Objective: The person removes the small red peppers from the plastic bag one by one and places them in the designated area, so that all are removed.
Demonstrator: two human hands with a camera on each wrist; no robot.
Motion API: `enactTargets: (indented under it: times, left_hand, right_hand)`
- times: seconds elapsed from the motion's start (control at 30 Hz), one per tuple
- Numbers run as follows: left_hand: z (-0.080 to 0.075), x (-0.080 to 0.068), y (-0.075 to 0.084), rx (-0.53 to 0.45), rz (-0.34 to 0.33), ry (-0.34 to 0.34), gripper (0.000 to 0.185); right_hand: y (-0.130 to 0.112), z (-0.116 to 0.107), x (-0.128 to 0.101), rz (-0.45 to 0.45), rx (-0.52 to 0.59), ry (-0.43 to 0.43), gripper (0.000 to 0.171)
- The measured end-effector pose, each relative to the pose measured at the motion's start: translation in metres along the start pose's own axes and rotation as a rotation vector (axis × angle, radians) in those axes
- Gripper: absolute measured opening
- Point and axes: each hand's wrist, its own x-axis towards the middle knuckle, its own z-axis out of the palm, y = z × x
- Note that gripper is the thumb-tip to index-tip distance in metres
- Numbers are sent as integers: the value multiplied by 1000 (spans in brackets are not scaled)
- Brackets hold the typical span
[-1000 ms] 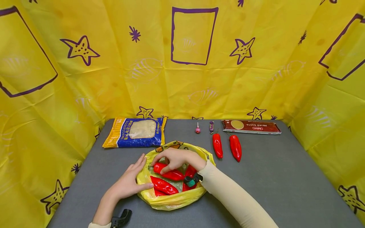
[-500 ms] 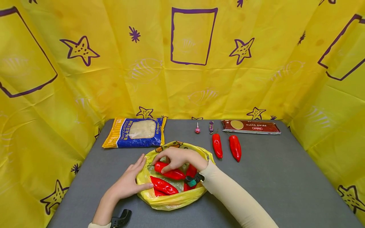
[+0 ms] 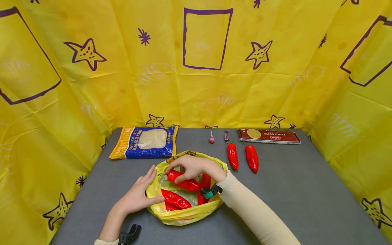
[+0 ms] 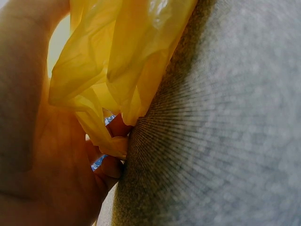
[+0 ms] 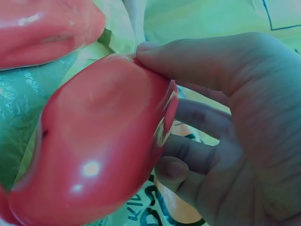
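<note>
On the grey worktop (image 3: 291, 183), toward its near edge and a little left of the middle, lies a yellow plastic bag (image 3: 183, 214) with its mouth spread wide, so what is inside shows. The right hand (image 3: 196, 167) reaches in from the right, and its fingers (image 5: 188, 59) and thumb are curled around a red pepper (image 3: 183, 181), gripping it across its width at the far side of the bag; the right wrist view shows the glossy skin pressed against the fingertips. The left hand (image 3: 137, 195) lies against the bag's left rim with its fingers nearly straight and the thumb pressing the plastic down, which seems to keep the mouth open and the bag from sliding. Two more peppers (image 3: 175, 200) lie in the bag nearer the person. Two loose peppers (image 3: 232, 156) lie side by side beyond the bag toward the far edge, close to a lollipop (image 3: 211, 139) and a wrapped sweet (image 3: 226, 136). A dark red pasta box (image 3: 268, 136) lies along the far edge at the right, and a blue and yellow packet (image 3: 145, 141) lies near the far left corner.
</note>
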Motion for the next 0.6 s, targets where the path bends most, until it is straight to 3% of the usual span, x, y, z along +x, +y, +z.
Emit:
enactTargets:
  times: [0.6]
  left_hand:
    - [0,0,0,-6,8,8,114]
  right_hand:
    - [-7,-16,-10,-78,-14,100,45]
